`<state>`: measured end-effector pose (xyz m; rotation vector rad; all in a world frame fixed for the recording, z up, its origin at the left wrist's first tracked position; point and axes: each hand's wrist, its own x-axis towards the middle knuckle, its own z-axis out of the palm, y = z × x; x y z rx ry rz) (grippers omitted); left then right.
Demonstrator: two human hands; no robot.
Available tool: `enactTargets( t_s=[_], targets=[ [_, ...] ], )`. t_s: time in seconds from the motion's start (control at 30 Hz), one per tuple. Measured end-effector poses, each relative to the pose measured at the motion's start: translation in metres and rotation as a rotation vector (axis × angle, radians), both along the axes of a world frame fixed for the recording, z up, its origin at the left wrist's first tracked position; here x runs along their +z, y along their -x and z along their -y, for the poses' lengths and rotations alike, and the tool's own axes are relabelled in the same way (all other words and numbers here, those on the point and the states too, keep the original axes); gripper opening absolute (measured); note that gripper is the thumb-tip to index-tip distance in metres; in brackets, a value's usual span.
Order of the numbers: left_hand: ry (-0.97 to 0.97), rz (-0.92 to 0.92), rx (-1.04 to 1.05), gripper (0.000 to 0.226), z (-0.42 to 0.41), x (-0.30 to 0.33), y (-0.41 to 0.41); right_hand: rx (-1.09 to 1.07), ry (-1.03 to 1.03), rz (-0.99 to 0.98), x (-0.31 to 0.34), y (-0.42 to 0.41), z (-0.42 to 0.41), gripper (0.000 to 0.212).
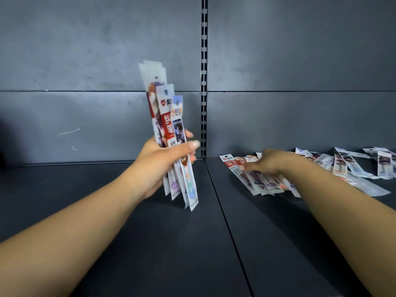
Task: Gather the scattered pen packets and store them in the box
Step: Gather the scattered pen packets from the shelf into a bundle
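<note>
My left hand [162, 161] grips a bunch of several pen packets [169, 116], held upright above the dark shelf, their lower ends hanging below my fist. My right hand [272, 160] is blurred and lies palm down on a fan of loose pen packets [257, 179] on the shelf's right half. Whether its fingers have closed on any of them I cannot tell. More packets [351, 163] lie scattered further right, up to the frame's edge. No box is in view.
The dark metal shelf [150, 243] has a seam [225, 211] running front to back between its two panels. A grey back wall with a slotted upright [204, 82] closes off the far side.
</note>
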<state>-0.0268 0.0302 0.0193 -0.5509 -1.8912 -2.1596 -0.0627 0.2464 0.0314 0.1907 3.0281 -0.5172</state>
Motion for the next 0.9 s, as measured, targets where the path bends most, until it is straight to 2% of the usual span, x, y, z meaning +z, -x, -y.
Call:
enactTargets(
  t_s=[0.1,0.17,0.33,0.47,0.73,0.83,0.9],
  targets=[
    [0.105,0.082,-0.072,0.019,-0.005,-0.009,0.001,-0.016,-0.048,0.046,-0.004,0.003,0.007,0.059],
    [0.114,0.124,-0.057,0.011,-0.005,-0.012,0.004,-0.006,-0.036,0.07,-0.005,0.008,0.009,0.059],
    [-0.078,0.178,-0.11,0.01,-0.01,-0.014,0.008,0.0,0.053,0.099,-0.006,0.008,0.007,0.06],
    [-0.11,0.227,-0.058,0.014,-0.02,-0.014,0.012,0.041,0.084,0.098,-0.001,0.009,0.008,0.065],
    [-0.123,0.37,0.062,0.011,-0.053,-0.005,0.031,0.187,0.07,0.162,-0.001,0.029,0.004,0.037],
    [-0.147,0.416,0.095,0.011,-0.065,-0.006,0.038,0.215,0.101,0.163,-0.005,0.03,0.007,0.054],
    [-0.178,0.45,0.073,0.015,-0.069,-0.007,0.041,0.232,0.187,0.14,-0.008,0.03,0.006,0.058]
  ],
)
